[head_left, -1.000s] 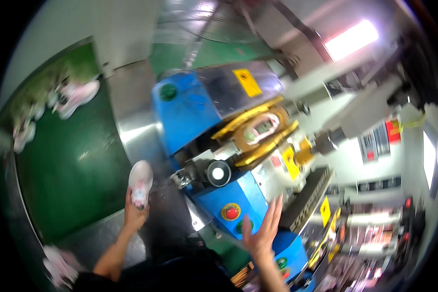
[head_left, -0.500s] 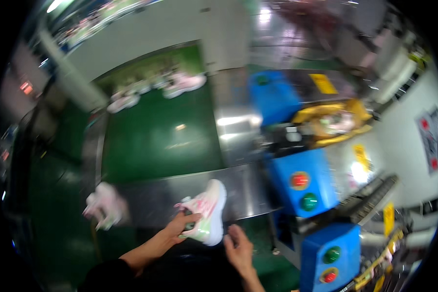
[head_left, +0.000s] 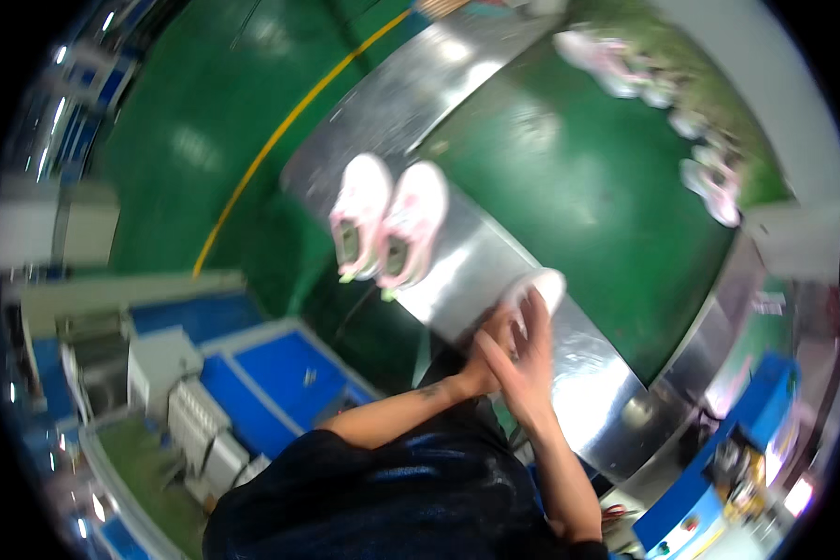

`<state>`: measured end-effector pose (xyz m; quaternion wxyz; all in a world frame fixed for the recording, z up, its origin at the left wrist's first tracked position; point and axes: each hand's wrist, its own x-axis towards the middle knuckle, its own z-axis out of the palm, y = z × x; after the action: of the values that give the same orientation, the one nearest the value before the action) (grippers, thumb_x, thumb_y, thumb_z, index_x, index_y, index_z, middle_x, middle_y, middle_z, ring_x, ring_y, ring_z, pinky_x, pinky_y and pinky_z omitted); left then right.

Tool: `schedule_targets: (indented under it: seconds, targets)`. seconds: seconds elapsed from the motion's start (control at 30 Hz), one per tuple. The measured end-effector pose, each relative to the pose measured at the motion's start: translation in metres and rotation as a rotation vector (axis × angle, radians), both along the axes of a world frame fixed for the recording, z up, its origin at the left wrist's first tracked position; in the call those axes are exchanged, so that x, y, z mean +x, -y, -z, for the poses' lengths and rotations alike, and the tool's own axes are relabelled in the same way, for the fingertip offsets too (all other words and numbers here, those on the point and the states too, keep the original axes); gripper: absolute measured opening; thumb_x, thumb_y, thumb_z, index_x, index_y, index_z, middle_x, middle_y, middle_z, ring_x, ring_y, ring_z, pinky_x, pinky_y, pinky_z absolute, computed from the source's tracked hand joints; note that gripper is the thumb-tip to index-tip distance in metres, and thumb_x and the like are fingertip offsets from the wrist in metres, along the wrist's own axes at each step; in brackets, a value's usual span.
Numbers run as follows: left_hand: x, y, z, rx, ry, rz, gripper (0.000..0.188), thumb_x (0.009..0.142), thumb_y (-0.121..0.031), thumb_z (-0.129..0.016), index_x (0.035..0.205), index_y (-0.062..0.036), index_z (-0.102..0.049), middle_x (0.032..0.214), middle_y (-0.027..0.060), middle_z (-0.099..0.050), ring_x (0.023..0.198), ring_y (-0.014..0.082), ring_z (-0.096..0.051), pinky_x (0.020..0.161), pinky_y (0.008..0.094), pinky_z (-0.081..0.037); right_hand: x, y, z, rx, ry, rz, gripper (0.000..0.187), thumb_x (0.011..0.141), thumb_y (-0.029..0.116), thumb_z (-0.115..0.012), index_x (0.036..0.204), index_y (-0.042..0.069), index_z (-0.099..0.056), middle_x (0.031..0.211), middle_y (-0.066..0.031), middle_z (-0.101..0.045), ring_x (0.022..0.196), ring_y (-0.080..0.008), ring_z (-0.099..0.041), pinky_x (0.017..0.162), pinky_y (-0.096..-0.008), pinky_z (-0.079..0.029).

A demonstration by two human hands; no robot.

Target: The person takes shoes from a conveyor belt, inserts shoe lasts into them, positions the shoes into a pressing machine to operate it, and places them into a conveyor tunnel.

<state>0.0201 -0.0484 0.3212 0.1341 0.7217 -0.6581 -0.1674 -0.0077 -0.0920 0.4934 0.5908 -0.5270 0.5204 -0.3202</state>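
Observation:
A white and pink sneaker [head_left: 546, 287] is at my hands over the metal ledge, its toe pointing away from me. My left hand [head_left: 491, 347] is closed on its rear part, and my right hand partly covers those fingers. My right hand [head_left: 526, 362] lies across the sneaker's near side, fingers stretched and thumb apart. Most of the shoe is hidden behind both hands, and blur softens the fingertips. Left of them, a pair of pink sneakers stands side by side on the ledge: the left sneaker [head_left: 357, 213] and the right sneaker [head_left: 414, 224].
The metal ledge [head_left: 457, 280] borders a green conveyor belt [head_left: 583, 210]. Several pink and white shoes [head_left: 714, 187] stand along the belt's far side. A blue machine housing [head_left: 686, 523] is at the lower right. Blue-topped equipment [head_left: 269, 378] stands at the lower left, beside the green floor.
My view has swung left. My right hand, formerly beside the sneaker's sole, is now against the shoe, close to my left hand. The pair on the ledge now shows fully.

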Motion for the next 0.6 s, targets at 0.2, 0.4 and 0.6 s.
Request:
schedule_targets:
  seconds: [0.2, 0.4, 0.6]
  targets:
    - [0.041, -0.017, -0.029, -0.077, -0.647, 0.171, 0.078, 0.080, -0.027, -0.062, 0.139, 0.0047, -0.023, 0.142, 0.0240, -0.028, 0.129, 0.0402, -0.031, 0.105, 0.0468, -0.027, 0.197, 0.062, 0.137, -0.240, -0.510, 0.234, 0.087, 0.069, 0.024, -0.073, 0.136, -0.008, -0.029, 0.126, -0.0310, -0.043, 0.119, -0.0452, -0.040, 0.103, -0.0456, -0.032]
    - [0.086, 0.008, -0.036, 0.202, -0.712, 0.410, 0.040, 0.081, -0.030, -0.059, 0.111, -0.0048, -0.050, 0.107, 0.0157, -0.051, 0.101, 0.0317, -0.048, 0.088, 0.0461, -0.037, 0.099, 0.119, 0.046, 0.655, 0.398, 0.010, 0.046, 0.072, 0.011, -0.067, 0.113, -0.003, -0.054, 0.100, -0.0089, -0.061, 0.090, -0.0172, -0.060, 0.082, -0.0302, -0.048]
    - [0.133, 0.091, -0.097, 0.888, -0.796, 0.764, 0.031, 0.083, -0.027, -0.058, 0.102, -0.0025, -0.057, 0.086, 0.0084, -0.058, 0.076, 0.0209, -0.053, 0.067, 0.0375, -0.040, -0.027, 0.020, -0.034, 0.114, 0.449, 0.484, 0.066, 0.070, 0.012, -0.073, 0.129, 0.001, -0.045, 0.120, -0.0074, -0.052, 0.114, -0.0166, -0.046, 0.100, -0.0319, -0.036]
